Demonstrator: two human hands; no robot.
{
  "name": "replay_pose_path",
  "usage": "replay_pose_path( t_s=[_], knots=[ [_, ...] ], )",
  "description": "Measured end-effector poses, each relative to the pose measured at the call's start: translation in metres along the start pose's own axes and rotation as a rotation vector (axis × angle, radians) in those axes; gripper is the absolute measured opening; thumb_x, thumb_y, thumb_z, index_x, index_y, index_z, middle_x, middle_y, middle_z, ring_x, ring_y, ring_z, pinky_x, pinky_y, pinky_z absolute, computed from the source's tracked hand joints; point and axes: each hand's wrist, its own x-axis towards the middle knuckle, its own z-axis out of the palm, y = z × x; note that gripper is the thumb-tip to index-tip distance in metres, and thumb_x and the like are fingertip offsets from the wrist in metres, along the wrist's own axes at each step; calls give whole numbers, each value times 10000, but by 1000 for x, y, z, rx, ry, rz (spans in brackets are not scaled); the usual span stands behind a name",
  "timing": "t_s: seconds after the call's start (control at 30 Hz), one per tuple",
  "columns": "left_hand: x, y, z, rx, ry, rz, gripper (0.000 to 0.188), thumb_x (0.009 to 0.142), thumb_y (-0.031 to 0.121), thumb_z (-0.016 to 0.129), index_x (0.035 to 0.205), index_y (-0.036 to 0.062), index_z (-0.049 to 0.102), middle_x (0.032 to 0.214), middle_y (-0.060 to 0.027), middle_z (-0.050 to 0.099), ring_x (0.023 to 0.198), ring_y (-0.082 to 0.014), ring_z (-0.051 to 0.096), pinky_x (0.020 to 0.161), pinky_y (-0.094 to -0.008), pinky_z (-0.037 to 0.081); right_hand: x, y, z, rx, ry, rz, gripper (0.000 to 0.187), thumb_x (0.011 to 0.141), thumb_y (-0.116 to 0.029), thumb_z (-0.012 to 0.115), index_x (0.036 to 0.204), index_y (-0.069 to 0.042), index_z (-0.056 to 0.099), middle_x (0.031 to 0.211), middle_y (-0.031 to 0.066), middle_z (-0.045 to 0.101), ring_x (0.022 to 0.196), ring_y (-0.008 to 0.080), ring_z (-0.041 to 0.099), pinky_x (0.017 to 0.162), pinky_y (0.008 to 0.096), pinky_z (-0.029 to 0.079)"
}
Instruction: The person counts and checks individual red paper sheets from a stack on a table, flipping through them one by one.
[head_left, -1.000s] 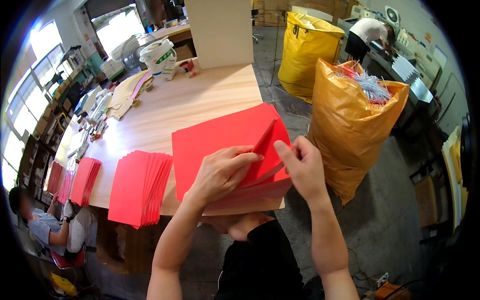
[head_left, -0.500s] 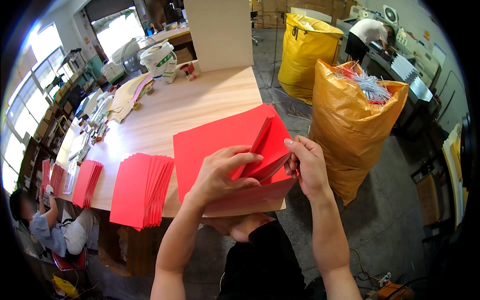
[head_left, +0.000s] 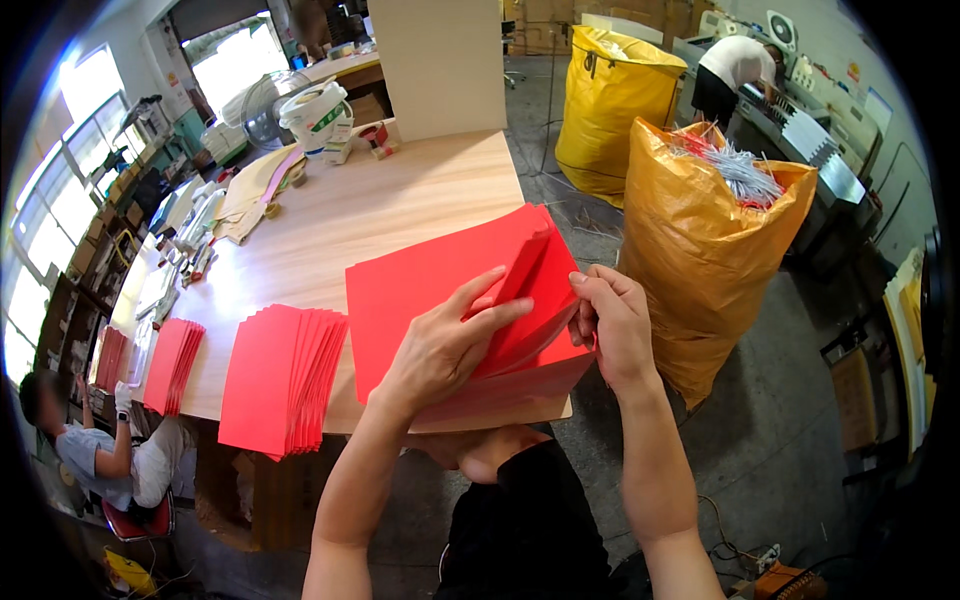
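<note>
My left fingers (head_left: 503,316) are spread, two of them lying against the raised flap (head_left: 524,258) on top of the stack (head_left: 420,275); the thumb is hidden, so I can't tell whether they pinch it. My right fingers (head_left: 597,290) are pressed together, thumb over index, pinching the right edge of the top sheets (head_left: 558,274).

Farthest left of the stack sits a co-worker (head_left: 95,455), one gloved hand up near the surface (head_left: 400,190). Next, well left of the stack, lies a small red pile (head_left: 170,366), its edges fanned. The big pile (head_left: 265,375), also red and fanned, is just left of the stack. Beyond the stack, toward the far left, come the brown paper (head_left: 250,195), the fan (head_left: 265,108), the white bucket (head_left: 318,118) and a roll of tape (head_left: 378,140).

The stack itself, thick and red, stands at the near right corner of the surface. Past it to the right, the yellow bag (head_left: 612,120) stands farther back and the orange bag (head_left: 712,265) nearer, filled with pale and red strips (head_left: 740,175). Farthest right and behind, another person (head_left: 735,65) bends over a machine.
</note>
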Motion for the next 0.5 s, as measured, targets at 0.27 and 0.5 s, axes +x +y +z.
replay_pose_path(
  t_s=[0.27,0.5],
  knots=[
    [1,2,0,16,0,23,559,735,225,994,1257,195,796,1482,-177,627,1204,-375,750,988,-470,638,-3,1,-3,184,-33,107,365,1071,-240,673,746,-106,576,623,8,579,540,118,591,510,263,421],
    [0,1,1,14,15,-39,557,728,174,991,1248,191,794,1410,-143,675,1182,-382,748,1014,-476,636,-14,11,-8,-43,153,-125,360,1080,-253,669,781,-92,550,660,36,575,589,143,561,536,308,426]
  ],
)
